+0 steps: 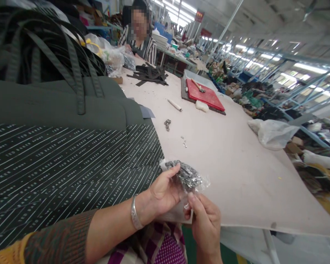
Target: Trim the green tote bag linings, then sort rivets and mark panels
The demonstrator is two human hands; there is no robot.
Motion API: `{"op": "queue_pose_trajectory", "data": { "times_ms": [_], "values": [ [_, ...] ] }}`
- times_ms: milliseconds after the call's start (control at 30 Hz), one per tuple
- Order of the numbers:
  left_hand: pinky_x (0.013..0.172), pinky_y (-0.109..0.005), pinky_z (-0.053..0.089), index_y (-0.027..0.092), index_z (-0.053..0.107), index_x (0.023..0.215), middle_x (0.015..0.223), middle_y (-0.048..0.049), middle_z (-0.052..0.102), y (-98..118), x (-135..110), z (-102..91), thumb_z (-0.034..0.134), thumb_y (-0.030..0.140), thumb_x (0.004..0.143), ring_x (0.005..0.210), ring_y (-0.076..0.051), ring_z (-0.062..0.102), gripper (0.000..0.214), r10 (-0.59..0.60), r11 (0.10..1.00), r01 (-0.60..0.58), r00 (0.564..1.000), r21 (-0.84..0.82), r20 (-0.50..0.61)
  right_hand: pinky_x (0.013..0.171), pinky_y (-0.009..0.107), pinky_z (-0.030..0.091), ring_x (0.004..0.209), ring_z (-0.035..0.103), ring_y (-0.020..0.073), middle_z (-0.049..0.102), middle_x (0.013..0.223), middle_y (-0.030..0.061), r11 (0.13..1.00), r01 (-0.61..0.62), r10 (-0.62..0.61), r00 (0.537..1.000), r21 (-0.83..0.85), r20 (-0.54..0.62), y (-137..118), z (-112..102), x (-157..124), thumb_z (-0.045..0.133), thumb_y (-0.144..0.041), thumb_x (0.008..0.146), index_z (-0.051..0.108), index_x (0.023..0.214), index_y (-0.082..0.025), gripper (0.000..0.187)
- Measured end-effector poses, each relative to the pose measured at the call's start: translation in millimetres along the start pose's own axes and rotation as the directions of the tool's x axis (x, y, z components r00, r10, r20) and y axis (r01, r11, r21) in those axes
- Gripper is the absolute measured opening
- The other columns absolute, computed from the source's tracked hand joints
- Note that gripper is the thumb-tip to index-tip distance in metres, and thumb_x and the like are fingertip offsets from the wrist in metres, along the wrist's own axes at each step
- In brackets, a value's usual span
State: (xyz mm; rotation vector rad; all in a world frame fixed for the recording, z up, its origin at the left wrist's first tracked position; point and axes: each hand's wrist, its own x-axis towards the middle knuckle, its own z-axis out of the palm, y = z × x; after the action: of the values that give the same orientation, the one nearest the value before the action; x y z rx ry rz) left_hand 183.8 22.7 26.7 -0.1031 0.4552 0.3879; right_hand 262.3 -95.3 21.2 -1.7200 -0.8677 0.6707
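Above the table's near edge, my left hand [166, 192] holds a clear plastic bag [188, 176] full of small dark metal pieces, the thumb pressed on top. My right hand [205, 212] pinches the near edge of the same bag, thumb against the curled fingers. Just beyond the bag, a few tiny metal pieces [184, 142] lie loose on the pale tabletop [222, 154]. Farther back is a small heap of metal pieces [167, 124]. What the right fingertips cover is hidden.
Dark printed fabric panels [71, 165] and grey pieces with straps [57, 99] are piled at the left. At the back lie black strips [151, 74], a white stick [175, 105], and a red board [205, 96] bearing a hammer [198, 85]. A person [139, 36] sits across.
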Motion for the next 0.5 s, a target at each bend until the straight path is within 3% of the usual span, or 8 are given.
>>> {"op": "queue_pose_trajectory", "data": {
  "times_ms": [167,267,367,500],
  "values": [
    [0.067,-0.031,0.053,0.011,0.064,0.081,0.076,-0.0094,0.07,-4.3,13.2,12.2,0.05,0.029,0.094,0.065,-0.018,0.065,0.027,0.013,0.993,-0.001,0.995,-0.114,0.102,0.044,0.026,0.037,0.046,0.046,0.0131,0.049,0.048,-0.0005,0.992,0.124,-0.124,0.986,-0.01,-0.107,-13.4,-13.4,24.9,0.061,-0.043,0.086,0.053,0.049,-0.02,0.044],
    [0.07,-0.036,0.054,0.01,0.065,0.087,0.08,-0.0105,0.072,-7.2,19.9,9.7,0.059,0.031,0.09,0.069,-0.022,0.067,0.022,0.037,0.982,-0.03,0.999,-0.188,0.034,0.039,0.024,0.035,0.043,0.045,0.012,0.048,0.046,-0.0017,0.974,0.178,-0.158,0.977,0.142,-0.141,-21.3,-19.6,37.5,0.068,-0.039,0.081,0.053,0.049,-0.02,0.04],
    [0.073,-0.039,0.055,0.009,0.065,0.091,0.083,-0.0115,0.073,-12.0,22.0,5.7,0.064,0.038,0.086,0.073,-0.024,0.069,0.029,-0.012,0.975,0.008,1.0,-0.222,-0.014,0.038,0.023,0.036,0.042,0.046,0.0111,0.048,0.047,-0.0027,0.925,0.216,-0.163,0.969,0.312,-0.187,-26.4,-22.4,44.8,0.071,-0.033,0.079,0.055,0.05,-0.019,0.035],
    [0.073,-0.038,0.056,0.006,0.065,0.094,0.086,-0.0142,0.073,-14.7,23.6,8.3,0.062,0.047,0.087,0.074,-0.025,0.07,0.042,-0.027,0.964,0.031,0.999,-0.265,0.02,0.04,0.025,0.039,0.044,0.048,0.0127,0.052,0.05,-0.001,0.932,0.296,-0.263,0.949,0.21,-0.172,-24.3,-30.5,48.2,0.069,-0.035,0.083,0.059,0.054,-0.021,0.033]
  ]
}}
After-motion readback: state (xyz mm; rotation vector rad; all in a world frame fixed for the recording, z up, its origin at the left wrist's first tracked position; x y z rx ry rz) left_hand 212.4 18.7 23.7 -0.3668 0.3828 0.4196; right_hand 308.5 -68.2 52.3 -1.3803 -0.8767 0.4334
